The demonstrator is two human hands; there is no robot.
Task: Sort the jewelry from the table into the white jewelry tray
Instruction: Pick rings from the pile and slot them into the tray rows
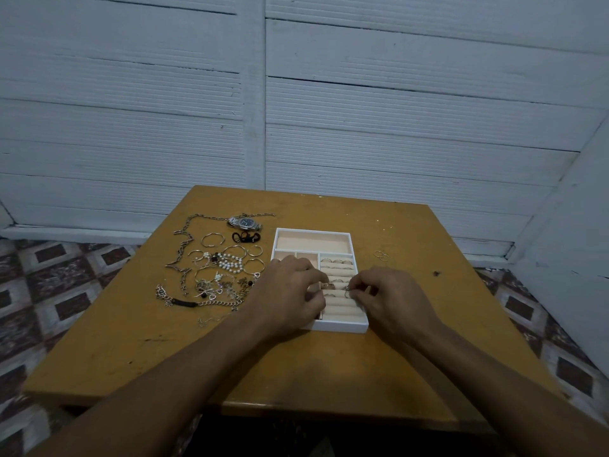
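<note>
Worktop: ochre, tray centre.
Right hand: my fingers pinch ring; ease it between rolls.
Left hand: curled over tray, hold unclear.

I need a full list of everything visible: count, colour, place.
Wooden table: one, yellow-brown, centre.
White jewelry tray, beige-lined: one, mid-table.
Thin metal rings: several, silver, in tray's rolls.
Steel wristwatch: one, dark dial, behind-left of tray.
Pearl bracelet: one, white, left of tray.
Chains and bangles: many, metallic, left of tray.
Small hoops: few, metallic, right of tray.
Left hand: one, over tray.
Right hand: one, pinches a ring.
</note>
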